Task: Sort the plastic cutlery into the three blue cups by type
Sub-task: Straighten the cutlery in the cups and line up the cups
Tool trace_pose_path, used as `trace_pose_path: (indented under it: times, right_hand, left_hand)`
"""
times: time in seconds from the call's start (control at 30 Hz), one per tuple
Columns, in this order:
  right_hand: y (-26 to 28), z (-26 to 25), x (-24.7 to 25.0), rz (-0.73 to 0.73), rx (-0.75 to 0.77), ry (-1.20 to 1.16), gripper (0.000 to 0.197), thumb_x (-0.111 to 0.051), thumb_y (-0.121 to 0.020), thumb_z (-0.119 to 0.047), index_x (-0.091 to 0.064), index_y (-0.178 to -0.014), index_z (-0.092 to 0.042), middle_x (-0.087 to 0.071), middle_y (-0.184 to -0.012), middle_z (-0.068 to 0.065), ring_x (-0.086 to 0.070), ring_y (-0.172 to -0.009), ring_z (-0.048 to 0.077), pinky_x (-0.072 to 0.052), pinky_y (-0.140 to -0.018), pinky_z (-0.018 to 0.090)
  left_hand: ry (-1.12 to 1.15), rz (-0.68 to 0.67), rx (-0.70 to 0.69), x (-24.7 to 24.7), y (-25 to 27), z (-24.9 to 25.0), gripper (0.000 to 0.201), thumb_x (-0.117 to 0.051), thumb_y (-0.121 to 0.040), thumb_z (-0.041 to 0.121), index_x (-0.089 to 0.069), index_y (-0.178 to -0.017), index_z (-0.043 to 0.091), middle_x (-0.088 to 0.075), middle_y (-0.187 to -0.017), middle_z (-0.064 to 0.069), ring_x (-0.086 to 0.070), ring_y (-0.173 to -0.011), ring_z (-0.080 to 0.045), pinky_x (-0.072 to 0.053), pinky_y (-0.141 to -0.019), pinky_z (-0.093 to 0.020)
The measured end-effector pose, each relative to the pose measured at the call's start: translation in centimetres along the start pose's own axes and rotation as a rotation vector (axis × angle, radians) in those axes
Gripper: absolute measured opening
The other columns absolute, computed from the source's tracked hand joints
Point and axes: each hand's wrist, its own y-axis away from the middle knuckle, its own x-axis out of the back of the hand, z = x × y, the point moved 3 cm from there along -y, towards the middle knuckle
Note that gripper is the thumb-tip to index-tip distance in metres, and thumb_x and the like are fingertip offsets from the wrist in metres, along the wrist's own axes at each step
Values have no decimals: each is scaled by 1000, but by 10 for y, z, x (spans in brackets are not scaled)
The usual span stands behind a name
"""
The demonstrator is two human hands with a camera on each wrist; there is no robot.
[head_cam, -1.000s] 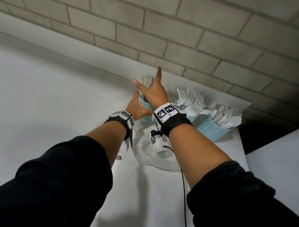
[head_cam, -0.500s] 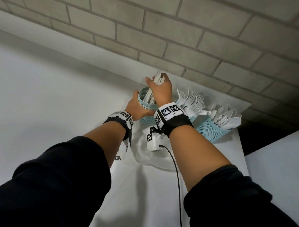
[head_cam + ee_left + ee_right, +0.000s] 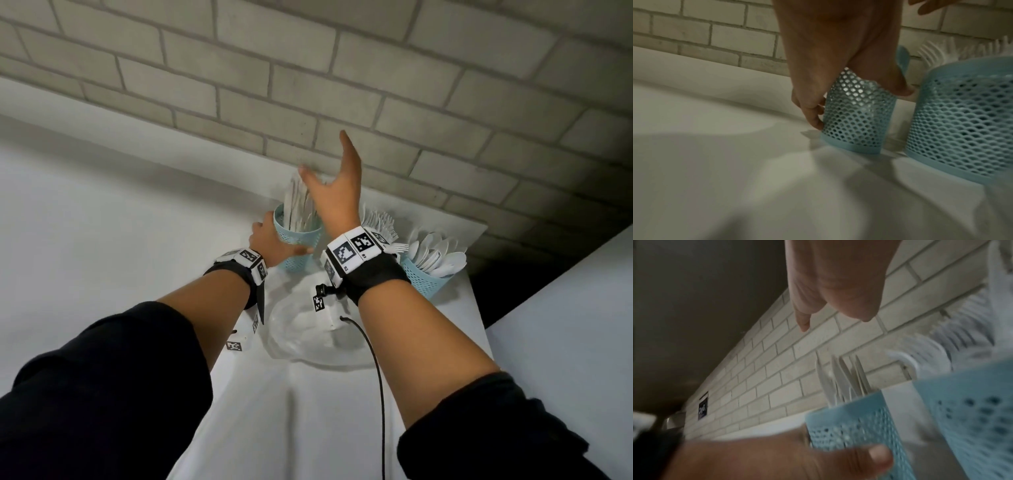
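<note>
Two dark sleeves (image 3: 102, 394) fill the lower corners of the head view, bare forearms rising from them toward the centre of the frame over a white desk (image 3: 308, 428). Each wrist carries a black strap with black-and-white square markers, and a thin black cable (image 3: 378, 394) trails down from the right one. Just beyond the wrists, at mid-frame, a clear plastic bowl (image 3: 291, 329) sits on the desk.

Past the bowl, the left hand (image 3: 270, 241) grips the leftmost of three blue cups, the knife cup (image 3: 301, 245): the thumb lies across its perforated front and the fingers (image 3: 813, 113) curl round its far left side. White plastic knives (image 3: 299, 202) stand upright in it. The cup's base rests on the desk in the left wrist view.

Above that cup, the right hand (image 3: 337, 192) hovers with fingers spread and straight, holding nothing, thumb close to the knife tips; whether it touches them cannot be told.

To the right along the desk's back edge stand the fork cup (image 3: 966, 113), bristling with white forks (image 3: 380, 222), and then, at right of centre, the spoon cup (image 3: 424, 281) leaning rightward with white spoons (image 3: 438, 253) fanned out. Behind everything, a pale brick wall (image 3: 308, 68) crosses the upper frame.
</note>
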Motion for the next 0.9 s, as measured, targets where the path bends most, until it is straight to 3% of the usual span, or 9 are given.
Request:
trace_pose_path:
  times: [0.07,0.13,0.3,0.43,0.5,0.63,0.77,0.9]
  right_hand:
    - [-3,-7,12,33,20,35,76,-73,-79,-21,-33,-143,-11,-34,-147,9,-30,-138,21,-25,-112,27]
    - [-4,-9,24,51,17,70,70,-71,-80,-18,-37,-140,-9,-38,-145,11,-33,-136,21,-26,-109,24]
    - [11,4,56,125,-63,116,49,-63,-85,-9,-47,-131,-7,-47,-135,11,-44,-125,21,-24,-89,6]
    - [37,15,75,168,-147,163,46,-59,-85,-10,-46,-129,-7,-47,-134,11,-44,-123,23,-29,-91,16]
    - [48,21,81,153,-175,202,46,-60,-86,-13,-46,-129,-8,-47,-133,11,-46,-121,24,-31,-92,19]
    - [66,30,88,159,-206,238,42,-62,-85,-17,-49,-124,-11,-49,-128,11,-48,-118,26,-37,-96,30]
    - [79,36,92,159,-244,265,40,-63,-85,-19,-50,-122,-8,-50,-124,12,-47,-115,26,-37,-91,28]
    - [88,43,95,98,-326,294,48,-63,-86,-23,-48,-128,-6,-48,-128,12,-50,-115,24,-38,-91,26]
  left_hand:
    - [-55,24,48,-1,4,5,110,-82,-56,51,-25,-143,15,-40,-133,-15,-39,-122,-33,-33,-103,-42]
    - [-76,38,76,-1,9,11,106,-82,-61,47,-26,-141,5,-39,-133,-18,-39,-122,-33,-36,-101,-41]
    - [-167,141,89,4,29,37,118,-83,-58,49,-18,-141,-3,-34,-136,-21,-36,-125,-35,-34,-103,-42]
    - [-126,252,138,3,50,57,129,-87,-51,47,-10,-144,2,-26,-140,-19,-30,-129,-34,-27,-107,-41]
    - [-156,318,91,3,58,63,125,-86,-52,48,-13,-144,6,-26,-141,-18,-30,-128,-33,-28,-107,-41]
    - [-411,435,-178,-4,76,77,98,-75,-64,50,-27,-139,8,-29,-139,-17,-28,-130,-33,-22,-111,-43]
    - [-421,351,-316,-17,89,88,80,-72,-70,44,-35,-133,9,-31,-137,-14,-30,-128,-31,-26,-108,-37]
    - [-248,146,-294,-28,87,85,66,-71,-77,31,-41,-127,-1,-45,-127,-18,-43,-118,-32,-36,-101,-38]
